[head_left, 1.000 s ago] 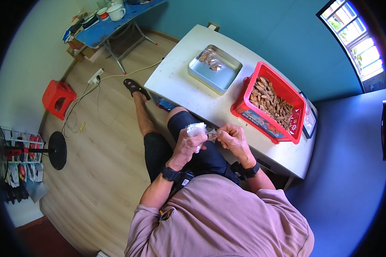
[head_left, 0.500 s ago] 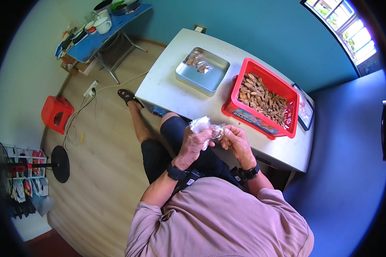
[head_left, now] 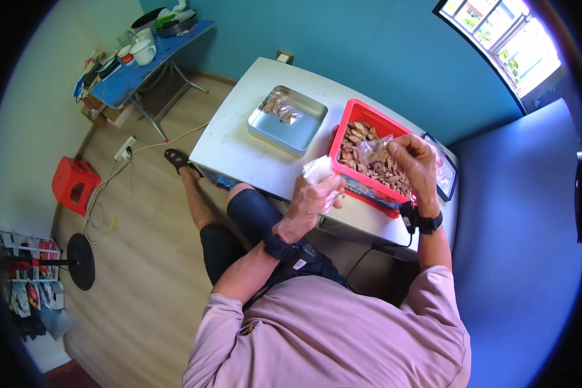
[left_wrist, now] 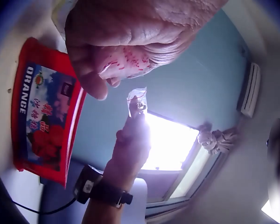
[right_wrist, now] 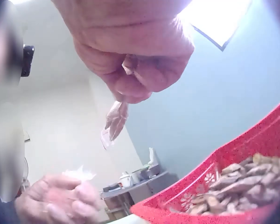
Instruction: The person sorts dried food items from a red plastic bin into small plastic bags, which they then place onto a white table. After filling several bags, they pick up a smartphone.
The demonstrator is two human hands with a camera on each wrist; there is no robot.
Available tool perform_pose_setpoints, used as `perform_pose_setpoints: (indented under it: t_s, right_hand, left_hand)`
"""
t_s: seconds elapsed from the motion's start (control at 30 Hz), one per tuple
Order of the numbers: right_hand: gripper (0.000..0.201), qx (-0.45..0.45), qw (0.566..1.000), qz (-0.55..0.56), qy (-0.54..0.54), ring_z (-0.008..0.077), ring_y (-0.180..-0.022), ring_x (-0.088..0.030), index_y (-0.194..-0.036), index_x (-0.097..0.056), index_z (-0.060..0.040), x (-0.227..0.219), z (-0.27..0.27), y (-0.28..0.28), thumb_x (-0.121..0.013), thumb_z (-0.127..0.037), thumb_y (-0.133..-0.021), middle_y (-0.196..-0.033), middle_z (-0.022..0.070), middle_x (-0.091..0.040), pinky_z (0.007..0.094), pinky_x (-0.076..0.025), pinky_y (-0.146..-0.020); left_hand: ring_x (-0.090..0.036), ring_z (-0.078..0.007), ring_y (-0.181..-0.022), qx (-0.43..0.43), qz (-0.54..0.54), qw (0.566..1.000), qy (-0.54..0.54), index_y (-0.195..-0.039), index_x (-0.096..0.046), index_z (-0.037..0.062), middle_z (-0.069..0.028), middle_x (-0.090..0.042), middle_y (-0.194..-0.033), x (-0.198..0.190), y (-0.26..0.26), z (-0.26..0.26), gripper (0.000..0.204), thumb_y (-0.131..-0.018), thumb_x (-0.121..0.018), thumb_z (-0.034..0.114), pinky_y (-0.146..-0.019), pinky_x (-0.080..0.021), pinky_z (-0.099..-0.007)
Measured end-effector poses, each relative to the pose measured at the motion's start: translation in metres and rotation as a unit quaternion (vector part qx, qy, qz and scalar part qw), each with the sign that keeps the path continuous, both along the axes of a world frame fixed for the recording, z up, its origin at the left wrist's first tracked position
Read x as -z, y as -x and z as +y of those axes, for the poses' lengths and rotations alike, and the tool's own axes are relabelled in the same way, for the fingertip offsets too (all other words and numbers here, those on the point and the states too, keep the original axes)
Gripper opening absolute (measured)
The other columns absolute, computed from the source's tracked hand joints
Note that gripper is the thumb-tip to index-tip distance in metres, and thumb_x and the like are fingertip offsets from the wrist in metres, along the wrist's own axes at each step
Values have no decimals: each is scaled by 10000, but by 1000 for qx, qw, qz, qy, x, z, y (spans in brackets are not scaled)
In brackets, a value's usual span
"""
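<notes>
R hand (head_left: 415, 167) is pinching a small clear bag (head_left: 372, 152) at its upper end: narrow grip, thumb against fingers, prob. so the body is hanging free w/ the brown contents low & visible. Bag is hanging over the red basket (head_left: 368, 112), which is holding a heap of dried brown pcs (head_left: 393, 178).

L hand (head_left: 313, 204) is gripping a plastic bundle (head_left: 318, 169), fingers curled round it & one end sticking up past the hand; this is prob. holding the thin layers together while leaving their edges exposed. Red print is showing on the bundle in the L wrist view.

Metal tin (head_left: 309, 134) is resting flat on the white table (head_left: 223, 139), L of the basket, & is containing bagged pcs (head_left: 287, 115) toward its far L end; its low walls are prob. stopping them sliding off. Basket is standing near the tin, R side, presumably to cut arm travel. A framed item (head_left: 447, 184) is lying just beside the basket.
</notes>
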State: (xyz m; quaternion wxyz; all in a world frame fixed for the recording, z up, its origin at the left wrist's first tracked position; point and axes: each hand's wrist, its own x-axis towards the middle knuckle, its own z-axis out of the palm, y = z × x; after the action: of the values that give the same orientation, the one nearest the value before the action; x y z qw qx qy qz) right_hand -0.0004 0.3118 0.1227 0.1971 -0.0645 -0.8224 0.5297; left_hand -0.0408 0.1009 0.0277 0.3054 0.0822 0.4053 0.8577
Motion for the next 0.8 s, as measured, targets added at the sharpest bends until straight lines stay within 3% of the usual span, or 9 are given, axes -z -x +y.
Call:
perform_pose_setpoints:
  t_s: [0.03,0.07,0.13,0.17,0.43,0.53,0.57,0.73,0.8]
  right_hand:
    - [105,23,999,-10,-44,98,-575,-534,-791,-653,-14,-1,2,8,-680,-92,-856,-642,11,-598,249,-406,-536]
    - [105,18,999,-9,-48,98,-575,-534,-791,-653,-14,7,12,18,-680,-92,-856,-642,11,-598,249,-406,-536]
    - [76,-64,919,-62,-384,262,-599,-597,-810,-644,-27,23,26,36,-677,-95,-817,-689,120,-628,340,-451,-567]
    - [87,-62,904,-103,-410,366,-690,-608,-822,-635,-36,24,25,37,-669,-110,-791,-748,188,-607,403,-470,-618]
    - [103,-59,884,-10,-463,357,-700,-609,-845,-621,-12,16,21,41,-636,-114,-840,-760,188,-619,406,-455,-623]
    - [88,-85,852,-130,-500,380,-735,-610,-833,-611,-18,18,23,42,-627,-103,-818,-779,192,-622,431,-458,-639]
    - [86,-75,871,-53,-483,383,-743,-613,-840,-607,-15,18,24,40,-623,-92,-806,-782,193,-622,438,-459,-640]
    - [83,-30,851,-97,-516,372,-777,-621,-850,-619,-37,6,13,34,-600,-117,-843,-800,176,-634,445,-473,-674]
    - [74,3,872,-57,-486,371,-779,-623,-857,-624,-43,5,14,33,-603,-113,-841,-801,176,-638,441,-473,-671]
  left_hand:
    - [-650,-152,-723,-13,-20,1000,10,-1001,-611,32,-66,-657,-816,8,-1,-4,171,-866,-652,130,-526,-551,-288]
    - [-650,-152,-723,-19,-20,1000,5,-1001,-611,32,-66,-657,-816,21,-3,-10,171,-866,-652,130,-526,-551,-288]
    - [-656,-167,-716,-24,-87,996,14,-975,-615,39,-73,-661,-817,50,-8,-25,161,-857,-663,137,-531,-557,-294]
    - [-656,-167,-716,-30,-87,996,12,-975,-615,39,-73,-661,-817,62,-12,-34,161,-857,-663,137,-531,-557,-294]
    - [-658,-181,-695,-38,-207,978,0,-900,-636,27,-76,-657,-793,106,-7,-73,150,-864,-653,171,-534,-556,-312]
    - [-657,-185,-692,-26,-211,977,-6,-899,-631,29,-76,-653,-790,108,-8,-74,142,-871,-644,168,-533,-555,-314]
    - [-656,-188,-689,-24,-209,978,-7,-902,-626,32,-76,-651,-788,108,-6,-74,135,-875,-638,164,-532,-554,-314]
    - [-654,-196,-726,-1,-241,968,-71,-926,-604,60,-69,-647,-802,114,-5,-82,89,-897,-611,143,-553,-551,-315]
    - [-654,-197,-733,3,-250,964,-87,-929,-602,60,-67,-646,-807,115,-1,-82,85,-901,-606,140,-563,-551,-316]
